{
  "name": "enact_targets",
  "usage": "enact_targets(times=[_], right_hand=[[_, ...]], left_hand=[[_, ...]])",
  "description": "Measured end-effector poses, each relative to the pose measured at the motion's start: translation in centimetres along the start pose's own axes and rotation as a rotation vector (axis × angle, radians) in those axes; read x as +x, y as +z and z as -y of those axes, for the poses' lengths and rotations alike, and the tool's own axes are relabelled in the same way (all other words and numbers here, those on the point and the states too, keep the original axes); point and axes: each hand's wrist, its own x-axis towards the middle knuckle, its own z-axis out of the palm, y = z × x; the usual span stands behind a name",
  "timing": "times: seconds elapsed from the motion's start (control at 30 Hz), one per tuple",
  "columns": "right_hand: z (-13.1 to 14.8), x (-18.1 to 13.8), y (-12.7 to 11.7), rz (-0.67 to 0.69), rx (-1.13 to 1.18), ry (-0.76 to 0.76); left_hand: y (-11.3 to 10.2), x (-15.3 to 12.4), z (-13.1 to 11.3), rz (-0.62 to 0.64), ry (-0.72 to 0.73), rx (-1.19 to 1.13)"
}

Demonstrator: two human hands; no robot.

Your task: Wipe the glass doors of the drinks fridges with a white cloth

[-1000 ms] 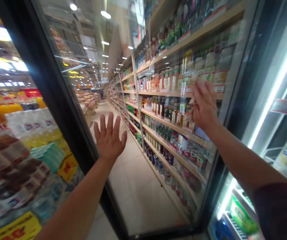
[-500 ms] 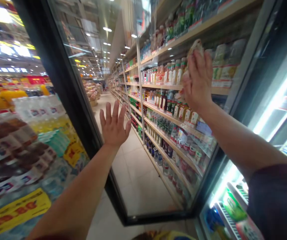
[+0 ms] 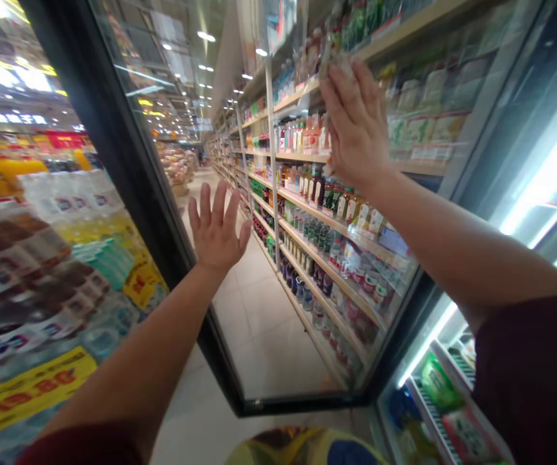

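Note:
A glass door [image 3: 283, 371] with a black frame stands swung out in front of me. Near its left edge, my left hand [image 3: 218, 229] lies flat on the pane with fingers spread, holding nothing. Higher up and to the right, my right hand [image 3: 358, 132] presses a pale, crumpled cloth [image 3: 327, 59] against the same glass. Most of the cloth is hidden under the palm and fingers; only its edges show past the fingertips and the hand's left side.
Through the pane appear shelves of bottled drinks [image 3: 315, 187] along an aisle. Shrink-wrapped bottle packs [image 3: 60, 278] with a yellow price sign [image 3: 31, 391] are stacked at left. A lit cooler with green packages [image 3: 438, 381] stands at right. Patterned yellow fabric [image 3: 302, 449] shows below.
My right hand has slid the cloth left and slightly upward across the glass. My left hand stays in place on the pane, while the view shifts a little.

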Motion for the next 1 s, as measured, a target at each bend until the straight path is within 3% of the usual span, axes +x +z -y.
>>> enact_targets(times=[0.1, 0.2, 0.3, 0.4, 0.53, 0.67, 0.8, 0.87, 1.0], right_hand=[[0.7, -0.5, 0.5, 0.027, -0.016, -0.043], [0.8, -1.0, 0.3, 0.009, -0.071, -0.074], [0.7, -1.3, -0.1, 0.004, -0.113, -0.097], [0.9, -1.7, -0.4, 0.01, -0.123, -0.095], [1.2, -1.7, -1.3, 0.12, -0.127, -0.195], [0.4, 0.3, -3.0, 0.241, -0.124, -0.344], [0.6, 2.5, -3.3, 0.021, -0.163, -0.054], [2.0, 2.6, -2.4, -0.004, -0.162, -0.006], [4.9, 2.2, -1.0, 0.254, -0.142, -0.429]], left_hand=[[-1.2, 1.6, 0.1, -0.076, 0.033, 0.04], [-2.7, 5.6, 0.8, -0.121, 0.028, 0.047], [-3.3, 10.3, 2.0, -0.09, 0.007, 0.066], [-2.9, 13.2, 3.2, -0.005, -0.013, 0.038], [-2.2, 13.7, 4.0, 0.041, -0.045, 0.077], [-2.3, 13.4, 4.0, 0.054, -0.023, 0.169], [-2.4, 13.4, 3.9, 0.024, -0.006, 0.209], [-2.5, 13.3, 3.7, 0.001, 0.012, 0.221], [-3.1, 12.9, 3.1, -0.016, 0.037, 0.245]])
